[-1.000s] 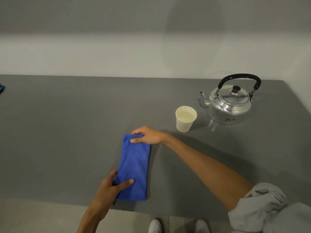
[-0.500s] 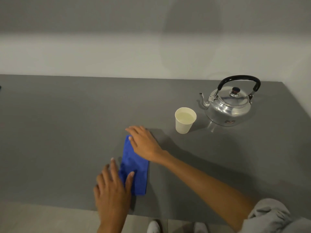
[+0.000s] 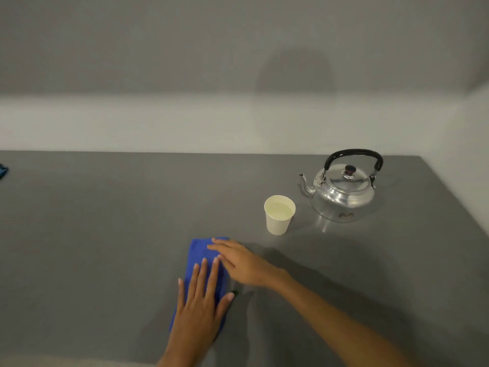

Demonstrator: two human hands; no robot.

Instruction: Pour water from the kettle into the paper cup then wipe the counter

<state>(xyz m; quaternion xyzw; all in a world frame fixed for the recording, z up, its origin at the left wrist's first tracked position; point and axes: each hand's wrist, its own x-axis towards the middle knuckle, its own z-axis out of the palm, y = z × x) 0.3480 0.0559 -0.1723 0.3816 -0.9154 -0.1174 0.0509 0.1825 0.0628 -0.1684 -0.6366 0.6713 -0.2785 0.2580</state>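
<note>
A folded blue cloth (image 3: 198, 254) lies on the grey counter (image 3: 105, 234) near its front edge. My left hand (image 3: 201, 311) rests flat on the cloth's near half, fingers spread. My right hand (image 3: 238, 260) lies flat across the cloth's far right part, fingers pointing left. A white paper cup (image 3: 279, 215) holding water stands upright beyond the cloth to the right. The shiny metal kettle (image 3: 344, 190) with a black handle sits right of the cup, spout pointing left toward it.
A small blue object (image 3: 3, 170) shows at the counter's far left edge. A pale wall runs along the back of the counter. The counter's right edge slants in at the far right.
Both hands went from pinching the cloth's ends to lying flat on top of it. My left hand slid forward onto the cloth. The view has tilted up slightly.
</note>
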